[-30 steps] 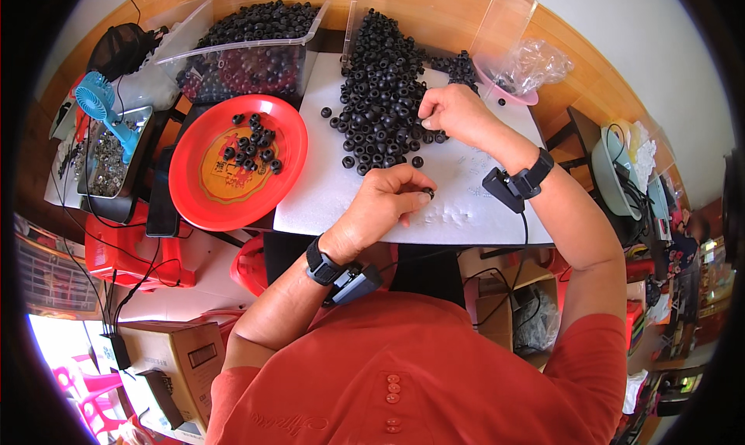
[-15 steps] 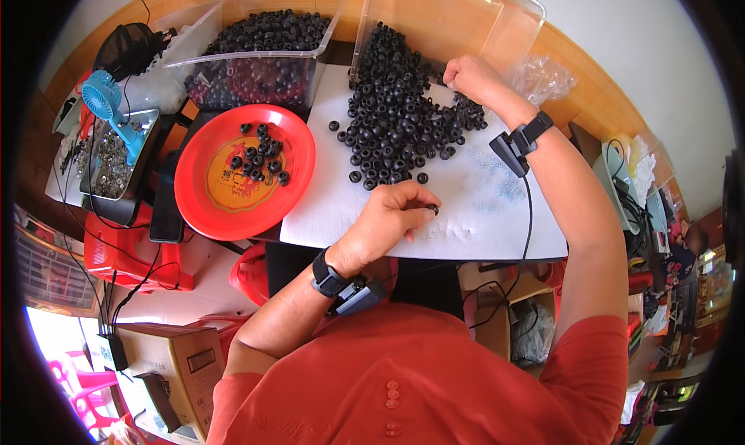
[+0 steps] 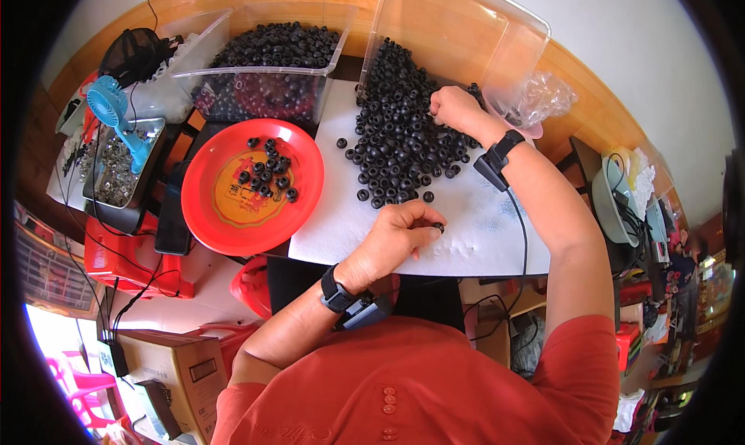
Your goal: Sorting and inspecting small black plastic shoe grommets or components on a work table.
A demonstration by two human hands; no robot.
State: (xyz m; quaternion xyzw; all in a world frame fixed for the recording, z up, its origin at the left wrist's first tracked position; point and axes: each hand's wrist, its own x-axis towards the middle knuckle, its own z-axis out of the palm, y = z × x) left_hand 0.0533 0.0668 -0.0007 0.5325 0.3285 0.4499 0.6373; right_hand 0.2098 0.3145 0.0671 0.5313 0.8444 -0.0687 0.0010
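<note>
My left hand (image 3: 397, 237) is closed near the front edge of a white foam sheet (image 3: 326, 247), pinching a small round black bead (image 3: 439, 228) between thumb and fingertips. Beyond it spreads a large heap of black beads (image 3: 400, 127), many with a visible hole. My right hand (image 3: 459, 111) reaches to the heap's right side with its fingers curled together. Whatever those fingers hold, if anything, is hidden. Several similar beads lie on a red plate (image 3: 304, 204) to the left of the sheet. Both wrists carry black straps with small devices.
A clear plastic bin (image 3: 264, 76) full of beads stands at the back left. Another clear bin (image 3: 466, 34) lies tipped behind the heap, beside a crumpled plastic bag (image 3: 539, 100). At far left are a blue fan (image 3: 109, 103) and a metal tray (image 3: 116, 177); a cable hangs from my right wrist.
My right hand has come left and slightly nearer, onto the right part of the heap. My left hand keeps its pinch on the bead. The whole view has shifted a little.
</note>
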